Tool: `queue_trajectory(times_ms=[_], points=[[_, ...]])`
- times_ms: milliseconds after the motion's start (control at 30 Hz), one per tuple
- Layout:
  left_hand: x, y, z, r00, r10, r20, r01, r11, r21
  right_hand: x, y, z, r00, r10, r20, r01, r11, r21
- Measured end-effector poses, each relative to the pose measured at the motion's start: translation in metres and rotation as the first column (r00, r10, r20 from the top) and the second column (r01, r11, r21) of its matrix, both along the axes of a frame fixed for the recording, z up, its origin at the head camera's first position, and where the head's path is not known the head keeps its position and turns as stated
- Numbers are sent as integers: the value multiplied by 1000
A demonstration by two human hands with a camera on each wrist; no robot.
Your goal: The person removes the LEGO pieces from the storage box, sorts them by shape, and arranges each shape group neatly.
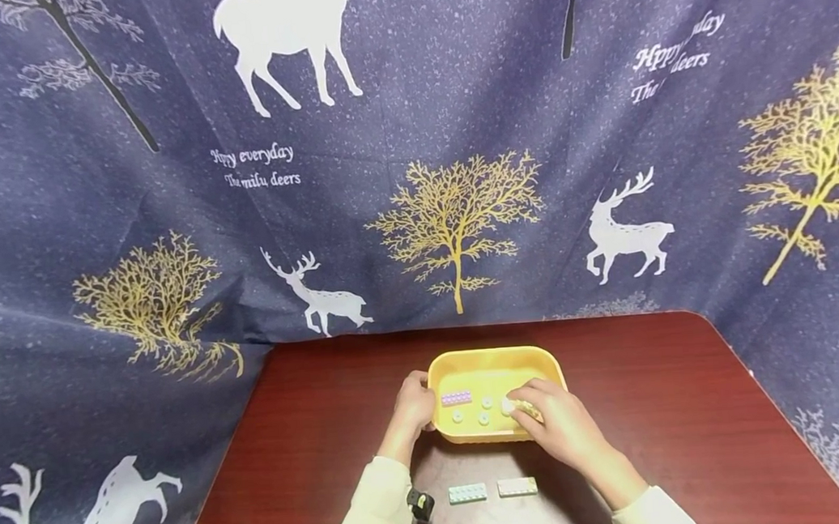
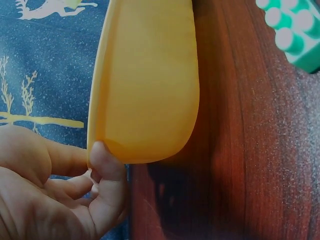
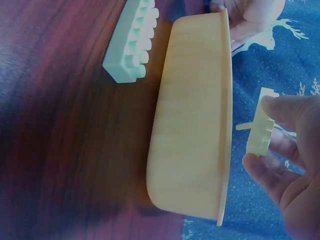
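My left hand (image 1: 413,402) pinches the rim of a yellow plastic basin (image 1: 492,357) at its left end, thumb against the outer wall in the left wrist view. My right hand (image 1: 564,418) is over the basin's right side. Between its thumb and fingers it holds a pale yellow studded building block (image 3: 260,125), apart from the basin wall in the right wrist view. A purple building block (image 1: 456,398) lies inside the basin at the left. Several small whitish round pieces, one of them a ring-like piece (image 1: 458,416), are scattered across the basin floor.
In front of the basin on the dark red table (image 1: 329,431) lie a mint-green building block (image 1: 468,494) and a whitish block (image 1: 517,487), side by side. A blue cloth (image 1: 410,125) printed with deer and trees hangs behind the table and at its sides.
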State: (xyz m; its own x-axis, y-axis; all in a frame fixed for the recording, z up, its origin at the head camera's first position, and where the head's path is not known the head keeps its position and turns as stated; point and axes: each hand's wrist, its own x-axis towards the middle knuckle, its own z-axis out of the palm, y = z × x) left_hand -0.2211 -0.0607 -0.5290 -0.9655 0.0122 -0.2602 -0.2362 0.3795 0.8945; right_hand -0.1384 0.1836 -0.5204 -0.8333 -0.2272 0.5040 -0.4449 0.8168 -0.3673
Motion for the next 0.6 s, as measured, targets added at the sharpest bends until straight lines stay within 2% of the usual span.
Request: queue_trajectory(times_ms=[367,600], points=[[-2,-1,-2,1000,-9,6,9,1000,14,20,11,-2,999,-4,-52,2,1000,-29],[-2,-1,-1,1000,-10,-2,10,1000,10,29,16,-3,999,-26,-29,26,999,-26]])
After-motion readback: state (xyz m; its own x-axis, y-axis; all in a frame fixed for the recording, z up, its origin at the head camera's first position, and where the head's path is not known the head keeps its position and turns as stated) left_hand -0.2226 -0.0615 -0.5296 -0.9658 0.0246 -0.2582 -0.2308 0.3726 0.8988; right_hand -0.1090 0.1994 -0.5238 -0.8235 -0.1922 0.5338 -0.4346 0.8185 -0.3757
